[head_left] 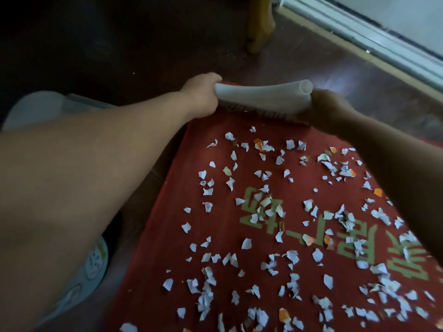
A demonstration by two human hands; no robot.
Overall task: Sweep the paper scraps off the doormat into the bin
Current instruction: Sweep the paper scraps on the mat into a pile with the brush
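A red doormat (167,236) with gold characters lies on the dark floor, strewn with several white and orange paper scraps (271,236). At the mat's far edge a white hand brush (261,93) lies crosswise, bristles down on the mat. My left hand (201,94) grips its left end. My right hand (328,111) holds its right end, partly in shadow. A pale bin (40,106) shows at the left, mostly hidden behind my left forearm.
A wooden furniture leg (260,25) stands beyond the mat. A white door threshold (374,41) runs along the top right. A light slipper (93,267) sits at the mat's left side under my arm. Dark floor surrounds the mat.
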